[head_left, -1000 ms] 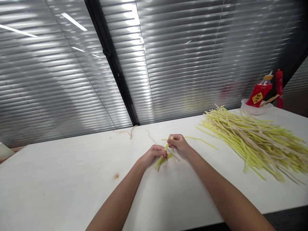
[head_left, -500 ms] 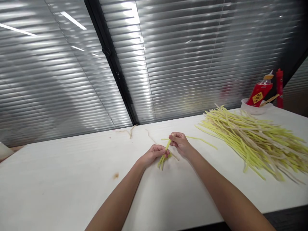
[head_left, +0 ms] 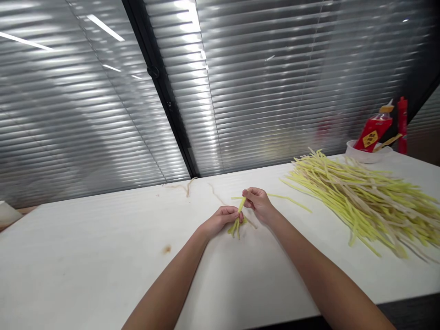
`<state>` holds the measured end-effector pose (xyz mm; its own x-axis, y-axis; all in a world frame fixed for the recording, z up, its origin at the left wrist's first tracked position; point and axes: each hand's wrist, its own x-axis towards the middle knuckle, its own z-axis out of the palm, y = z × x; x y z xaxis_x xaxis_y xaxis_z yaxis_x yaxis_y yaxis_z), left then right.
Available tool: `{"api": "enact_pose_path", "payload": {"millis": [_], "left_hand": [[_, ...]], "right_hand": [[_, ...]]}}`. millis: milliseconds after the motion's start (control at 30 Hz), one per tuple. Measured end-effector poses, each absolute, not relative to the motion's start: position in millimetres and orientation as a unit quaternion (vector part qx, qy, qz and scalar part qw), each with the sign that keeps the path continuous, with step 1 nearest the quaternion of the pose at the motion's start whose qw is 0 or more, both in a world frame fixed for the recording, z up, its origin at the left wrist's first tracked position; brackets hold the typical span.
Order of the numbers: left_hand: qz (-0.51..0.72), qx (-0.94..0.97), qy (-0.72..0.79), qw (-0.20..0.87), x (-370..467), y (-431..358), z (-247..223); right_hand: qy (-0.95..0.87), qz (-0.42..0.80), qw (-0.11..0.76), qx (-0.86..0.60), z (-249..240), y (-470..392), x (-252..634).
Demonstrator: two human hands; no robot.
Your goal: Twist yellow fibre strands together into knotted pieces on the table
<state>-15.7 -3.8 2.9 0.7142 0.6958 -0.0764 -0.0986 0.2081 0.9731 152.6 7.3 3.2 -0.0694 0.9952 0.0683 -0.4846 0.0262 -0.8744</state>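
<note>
My left hand (head_left: pixel 224 218) pinches a small bundle of yellow-green strands (head_left: pixel 237 226) near the middle of the white table, with several loose ends fanning out below the fingers. Just above and to the right, my right hand (head_left: pixel 257 200) is closed on the upper end of the same bundle, a short yellow length stretching between both hands. A single long yellow strand (head_left: pixel 290 199) lies on the table behind and to the right of my right hand. One beige strand pokes out beside the bundle.
A large pile of yellow and beige strands (head_left: pixel 364 197) covers the right side of the white table (head_left: pixel 103 266). Behind it, a clear bowl (head_left: pixel 366 156) holds a red bottle (head_left: pixel 372 133). Beige scraps (head_left: pixel 187 187) lie near the back edge, before the blinds.
The bundle's lower ends have shifted slightly right and spread apart. Both hands keep their hold with barely any movement, and the whole view has moved a little.
</note>
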Motion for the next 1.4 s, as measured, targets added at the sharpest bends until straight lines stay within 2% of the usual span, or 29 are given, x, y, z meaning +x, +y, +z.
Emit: {"api": "enact_pose_path", "payload": {"millis": [333, 700, 1033, 1200, 1400], "left_hand": [[0.286, 0.571, 0.290, 0.713, -13.1, -3.9, -1.1], [0.301, 0.550, 0.312, 0.714, -9.2, -8.1, 1.5], [0.297, 0.575, 0.307, 0.697, -10.7, -5.9, -0.3], [0.392, 0.523, 0.290, 0.699, -10.4, -3.3, -0.7], [0.486, 0.411, 0.264, 0.725, -13.8, 4.4, -2.9]], "right_hand": [[-0.415, 0.584, 0.596, -0.361, -1.7, 8.8, 153.5], [-0.429, 0.522, 0.634, -0.377, 5.0, 3.1, 147.8], [-0.435, 0.565, 0.608, -0.349, 5.2, 3.2, 145.9], [-0.458, 0.594, 0.560, -0.353, 6.6, 1.9, 146.7], [-0.527, 0.539, 0.523, -0.397, -0.8, 4.4, 145.3]]}}
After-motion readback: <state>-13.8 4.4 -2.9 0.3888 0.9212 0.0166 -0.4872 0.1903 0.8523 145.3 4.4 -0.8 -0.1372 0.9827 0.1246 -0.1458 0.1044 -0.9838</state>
